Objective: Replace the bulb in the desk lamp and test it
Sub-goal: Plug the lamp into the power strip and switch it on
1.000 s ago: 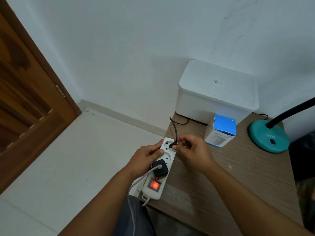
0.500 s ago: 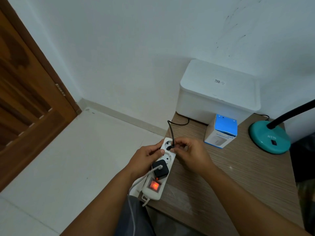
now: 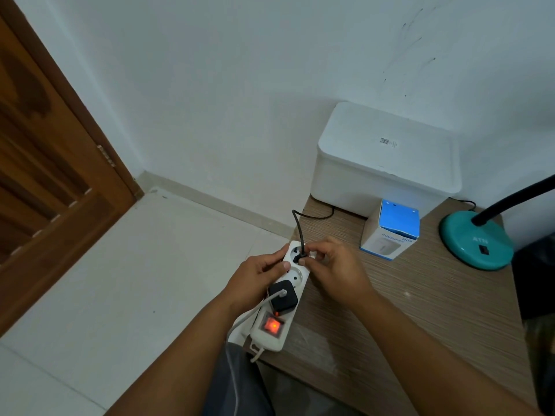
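Lamp: teal round base with a black neck, standing at the far right of the wooden surface. Its black cord runs along the back edge to the white power strip at the left edge. Right hand pinches the black plug at the strip's farthest socket. Left hand is closed around the strip's side, thumb on top. Strip switch glows red; a black adapter sits just beside it. A blue-and-white box stands before a white container.
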